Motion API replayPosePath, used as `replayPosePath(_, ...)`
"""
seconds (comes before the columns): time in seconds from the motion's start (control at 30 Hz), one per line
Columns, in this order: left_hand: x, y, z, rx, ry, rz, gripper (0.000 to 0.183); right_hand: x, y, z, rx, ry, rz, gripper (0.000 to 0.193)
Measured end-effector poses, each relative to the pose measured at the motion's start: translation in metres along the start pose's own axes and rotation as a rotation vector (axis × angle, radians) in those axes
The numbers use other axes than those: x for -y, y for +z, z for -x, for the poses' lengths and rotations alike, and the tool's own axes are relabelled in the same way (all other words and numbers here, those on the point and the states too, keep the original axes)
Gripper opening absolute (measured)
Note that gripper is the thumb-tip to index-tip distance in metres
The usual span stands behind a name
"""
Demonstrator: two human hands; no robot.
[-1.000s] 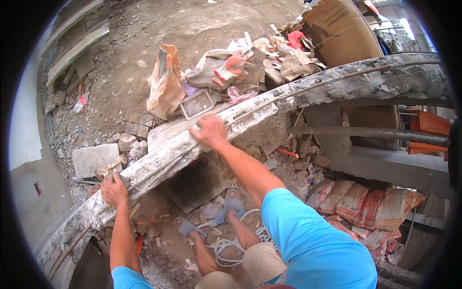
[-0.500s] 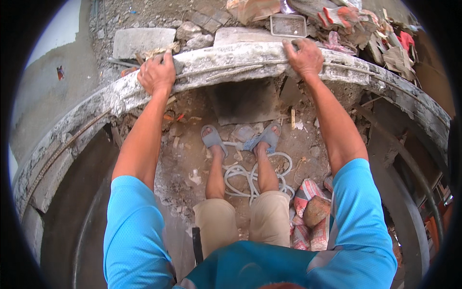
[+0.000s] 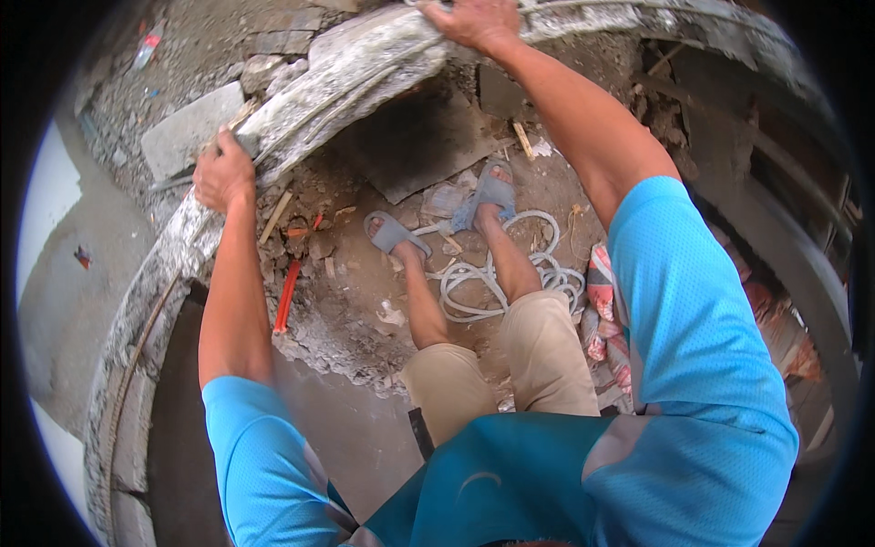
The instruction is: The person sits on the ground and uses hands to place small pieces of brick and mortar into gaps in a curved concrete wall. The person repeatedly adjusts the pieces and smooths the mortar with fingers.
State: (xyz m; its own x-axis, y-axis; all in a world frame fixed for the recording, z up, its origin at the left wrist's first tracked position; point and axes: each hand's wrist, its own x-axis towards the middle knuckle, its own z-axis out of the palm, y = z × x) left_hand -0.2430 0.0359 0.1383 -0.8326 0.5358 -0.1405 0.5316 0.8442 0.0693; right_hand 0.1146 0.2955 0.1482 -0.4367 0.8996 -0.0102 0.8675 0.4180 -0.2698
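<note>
Bracing with both arms, the person has hands set well apart on a long, rough, grey-white concrete beam (image 3: 337, 96), which lies across the front, beyond the feet. At far left, a thin, rusty steel bar (image 3: 137, 351) runs along the beam's face; fingers would do best kept clear of it. The left hand (image 3: 224, 175) bends over the beam's edge, near a flat, grey, rectangular slab (image 3: 193, 132); whether that grip is clamped or merely resting cannot be told. Good holding here would want the palm on sound concrete and weight shared evenly between both arms. Below, grey open-toed sandals (image 3: 392, 233) stand near coiled white hose (image 3: 554, 271) on the floor, so footing deserves a check. The right hand (image 3: 478, 20) also lies over the beam, partly cut off by the view's top edge, its firmness equally uncertain. The beam's long axis slants from lower left to upper middle, then bends rightward, probably through lens distortion; its right end cannot be made out.
</note>
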Motion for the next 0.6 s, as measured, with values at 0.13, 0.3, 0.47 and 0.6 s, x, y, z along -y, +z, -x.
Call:
replayPosePath(0.13, 0.001, -0.009, -0.002, 0.098, -0.068, 0.001, 0.065, 0.000, -0.001, 0.000, 0.072, -0.012, 0.007, 0.055)
replayPosePath(0.3, 0.000, -0.008, -0.001, 0.079, -0.052, 0.013, 0.065, -0.001, 0.003, 0.003, 0.032, -0.013, 0.013, 0.057)
replayPosePath(0.47, 0.001, -0.010, 0.005, 0.035, -0.049, -0.007, 0.064, 0.006, -0.004, 0.005, 0.013, -0.039, -0.030, 0.051)
replayPosePath(0.6, -0.001, -0.007, 0.001, -0.014, -0.010, -0.005, 0.064, 0.000, 0.006, 0.004, -0.125, -0.102, -0.090, 0.046)
